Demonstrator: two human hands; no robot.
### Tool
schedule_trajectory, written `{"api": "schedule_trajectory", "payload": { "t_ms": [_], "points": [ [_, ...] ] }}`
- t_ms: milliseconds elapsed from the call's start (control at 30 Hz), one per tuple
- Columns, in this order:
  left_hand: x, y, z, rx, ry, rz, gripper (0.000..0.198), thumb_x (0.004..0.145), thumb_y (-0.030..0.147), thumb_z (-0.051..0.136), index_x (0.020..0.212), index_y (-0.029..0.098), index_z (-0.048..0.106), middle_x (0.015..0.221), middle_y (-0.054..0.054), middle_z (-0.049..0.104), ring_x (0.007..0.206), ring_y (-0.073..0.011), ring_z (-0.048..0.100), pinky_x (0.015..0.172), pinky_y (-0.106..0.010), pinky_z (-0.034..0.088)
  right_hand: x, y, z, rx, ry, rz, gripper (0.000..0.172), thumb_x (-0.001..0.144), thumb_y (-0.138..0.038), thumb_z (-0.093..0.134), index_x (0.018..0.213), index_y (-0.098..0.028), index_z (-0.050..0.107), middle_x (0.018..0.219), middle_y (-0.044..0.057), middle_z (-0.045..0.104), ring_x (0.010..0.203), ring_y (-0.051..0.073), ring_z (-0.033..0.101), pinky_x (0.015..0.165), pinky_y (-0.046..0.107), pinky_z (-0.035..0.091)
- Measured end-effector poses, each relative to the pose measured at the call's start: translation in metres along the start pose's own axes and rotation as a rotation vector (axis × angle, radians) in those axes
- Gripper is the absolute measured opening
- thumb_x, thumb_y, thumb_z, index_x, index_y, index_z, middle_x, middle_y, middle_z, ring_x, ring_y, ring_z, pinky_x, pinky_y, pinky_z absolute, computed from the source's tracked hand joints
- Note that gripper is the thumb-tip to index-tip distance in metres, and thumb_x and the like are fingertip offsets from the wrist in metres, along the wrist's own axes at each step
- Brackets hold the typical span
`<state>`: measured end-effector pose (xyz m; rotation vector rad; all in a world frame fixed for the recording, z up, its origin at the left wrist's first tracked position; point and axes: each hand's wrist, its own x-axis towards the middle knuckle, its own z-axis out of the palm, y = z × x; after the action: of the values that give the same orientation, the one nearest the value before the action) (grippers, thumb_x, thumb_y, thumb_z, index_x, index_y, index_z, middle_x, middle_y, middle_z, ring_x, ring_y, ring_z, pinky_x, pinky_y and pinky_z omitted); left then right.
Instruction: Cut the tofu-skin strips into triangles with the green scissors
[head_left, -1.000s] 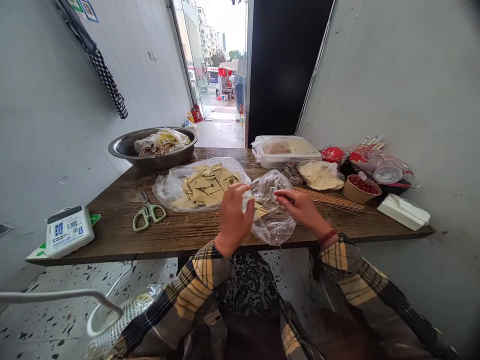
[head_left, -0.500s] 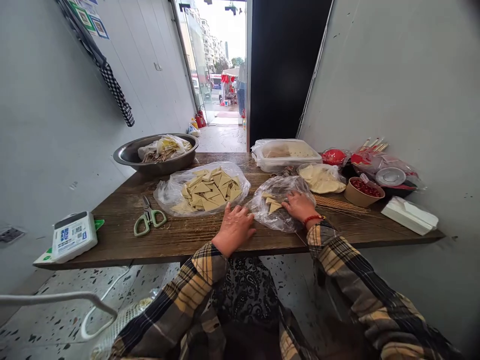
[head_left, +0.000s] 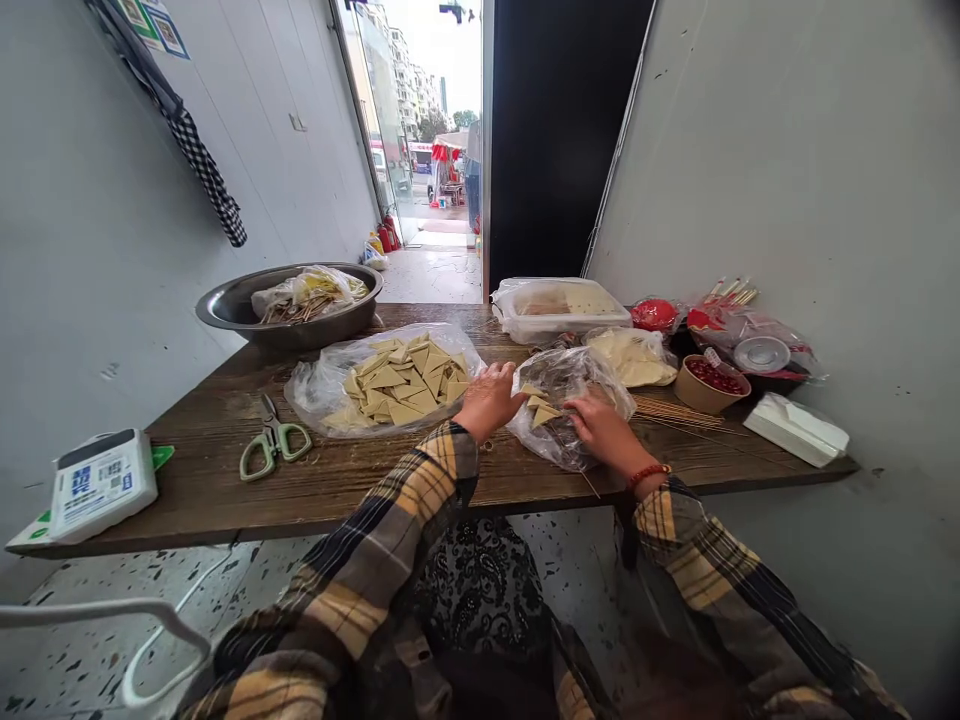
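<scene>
A clear plastic bag (head_left: 551, 452) lies on the wooden table with a few beige triangular tofu-like pieces (head_left: 538, 405) on it. My left hand (head_left: 487, 402) is at the bag's left edge, its fingers closed on the film there. On the other side, my right hand (head_left: 604, 432) has its fingers curled against the bag's right part, beside the triangles; its fingertips are partly hidden. Left of my left hand, a larger pile of the same triangles (head_left: 405, 380) rests on another spread plastic bag (head_left: 307, 395).
Green-handled scissors (head_left: 274, 440) and a white payment box (head_left: 101, 485) lie left. A metal basin (head_left: 225, 308) stands behind. Toward the right are a white lidded container (head_left: 559, 322), thin wooden skewers (head_left: 679, 412), a paper bowl (head_left: 709, 398) and a tissue pack (head_left: 796, 430).
My left hand has moved right and up, from the table's front to the small bag's left edge. My right hand stays at the bag's right side. The view has shifted slightly.
</scene>
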<state>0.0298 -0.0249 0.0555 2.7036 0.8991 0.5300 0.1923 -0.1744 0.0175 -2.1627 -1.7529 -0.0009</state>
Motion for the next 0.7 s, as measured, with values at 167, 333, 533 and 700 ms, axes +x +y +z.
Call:
{"api": "schedule_trajectory", "payload": {
  "t_ms": [167,333,533,700],
  "points": [
    [0.015,-0.005,0.020,-0.008,-0.110,-0.086,0.054,0.065,0.027,0.076,0.113,0.017,0.056,0.101,-0.016,0.070,0.099,-0.0317,0.067,0.086,-0.038,0.048,0.026,0.004,0.005,0.074,-0.042,-0.049,0.058,0.092,-0.004,0.036,0.149,-0.015,0.037,0.135,0.011,0.063,0.122,0.019,0.058,0.101,0.033,0.044],
    [0.020,-0.020,0.010,-0.031,-0.058,-0.166,0.020,0.065,0.016,0.069,0.085,0.017,0.065,0.088,-0.018,0.071,0.096,-0.0346,0.067,0.084,-0.042,0.048,0.048,0.011,0.019,0.055,-0.145,-0.035,0.064,0.086,0.000,0.043,0.146,-0.021,0.043,0.130,0.008,0.066,0.119,0.020,0.061,0.099,0.031,0.045],
    [0.034,-0.041,-0.029,-0.178,0.160,-0.248,0.005,0.067,0.014,0.063,0.072,0.017,0.062,0.086,-0.019,0.068,0.109,-0.0402,0.060,0.094,-0.050,0.041,0.055,0.022,0.031,-0.013,-0.150,0.032,0.035,0.095,-0.024,0.057,0.129,-0.018,0.058,0.129,0.012,0.062,0.115,0.025,0.060,0.098,0.045,0.047],
    [0.032,-0.044,-0.027,-0.442,0.200,-0.251,0.009,0.066,0.017,0.064,0.064,0.020,0.056,0.066,-0.007,0.064,0.089,-0.0282,0.064,0.084,-0.037,0.047,0.055,0.016,0.024,-0.007,-0.108,0.053,0.032,0.096,-0.025,0.055,0.127,-0.015,0.058,0.127,0.013,0.063,0.113,0.024,0.061,0.098,0.044,0.047]
  ]
}}
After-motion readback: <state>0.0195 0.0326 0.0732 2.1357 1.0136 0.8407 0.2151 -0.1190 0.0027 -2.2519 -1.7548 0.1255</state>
